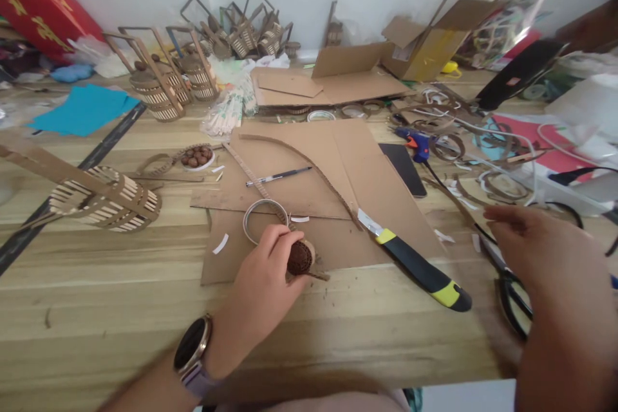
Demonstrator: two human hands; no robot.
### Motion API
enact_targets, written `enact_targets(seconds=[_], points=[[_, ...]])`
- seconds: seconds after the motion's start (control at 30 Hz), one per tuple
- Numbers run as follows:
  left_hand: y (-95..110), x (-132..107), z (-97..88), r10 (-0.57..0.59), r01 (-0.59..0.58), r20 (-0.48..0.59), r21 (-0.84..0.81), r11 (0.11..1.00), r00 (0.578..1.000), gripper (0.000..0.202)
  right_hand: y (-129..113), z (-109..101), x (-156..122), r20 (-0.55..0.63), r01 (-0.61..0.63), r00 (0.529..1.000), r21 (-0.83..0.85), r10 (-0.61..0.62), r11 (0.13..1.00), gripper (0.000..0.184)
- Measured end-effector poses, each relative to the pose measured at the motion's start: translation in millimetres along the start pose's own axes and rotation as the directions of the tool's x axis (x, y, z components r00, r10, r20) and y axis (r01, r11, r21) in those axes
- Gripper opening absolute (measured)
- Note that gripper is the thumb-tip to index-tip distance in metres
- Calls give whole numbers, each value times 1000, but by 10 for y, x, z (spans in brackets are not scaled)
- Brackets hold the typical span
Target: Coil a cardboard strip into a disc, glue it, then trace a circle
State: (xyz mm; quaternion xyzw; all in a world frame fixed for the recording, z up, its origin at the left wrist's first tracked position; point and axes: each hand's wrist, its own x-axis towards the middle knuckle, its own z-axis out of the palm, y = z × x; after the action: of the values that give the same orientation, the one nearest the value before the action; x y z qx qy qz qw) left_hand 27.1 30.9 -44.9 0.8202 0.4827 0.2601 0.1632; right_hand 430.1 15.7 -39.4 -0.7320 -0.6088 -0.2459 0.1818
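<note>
My left hand is closed on a small coil of dark brown corrugated cardboard, held just above the near edge of the cardboard sheet. Right beside its fingers lies a pale tape ring. A black and yellow utility knife rests between my hands, its blade pointing to the far left. My right hand is smeared by motion over a pair of black-handled scissors; whether it touches them, I cannot tell. A pen and a long curved cardboard strip lie on the sheet.
Flat cardboard covers the middle of the wooden table. A slatted basket lies at left, near a dish of brown balls. A blue glue gun, a dark phone and tangled strips lie right.
</note>
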Motion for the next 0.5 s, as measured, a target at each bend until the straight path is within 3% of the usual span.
enact_targets(seconds=[0.1,0.17,0.27,0.33,0.4,0.5], points=[[2,-2,-5,-30,31,5,-58,998,1000,50,-121,-94,25,-50,159,986,-22,-160,987,13],[12,-1,-19,-60,61,17,-116,991,998,49,-391,-243,78,-36,120,992,24,-119,993,8],[33,6,-48,-107,110,21,-199,974,994,48,-937,-475,139,30,221,969,345,-246,912,7],[44,14,-65,-138,138,16,-245,960,990,48,-1284,-587,150,22,388,864,606,-503,694,12],[48,23,-75,-161,158,14,-285,945,987,48,-1554,-651,141,26,436,742,740,-670,513,12],[44,31,-78,-169,165,17,-324,932,986,48,-1793,-664,115,-11,489,697,738,-717,464,16]])
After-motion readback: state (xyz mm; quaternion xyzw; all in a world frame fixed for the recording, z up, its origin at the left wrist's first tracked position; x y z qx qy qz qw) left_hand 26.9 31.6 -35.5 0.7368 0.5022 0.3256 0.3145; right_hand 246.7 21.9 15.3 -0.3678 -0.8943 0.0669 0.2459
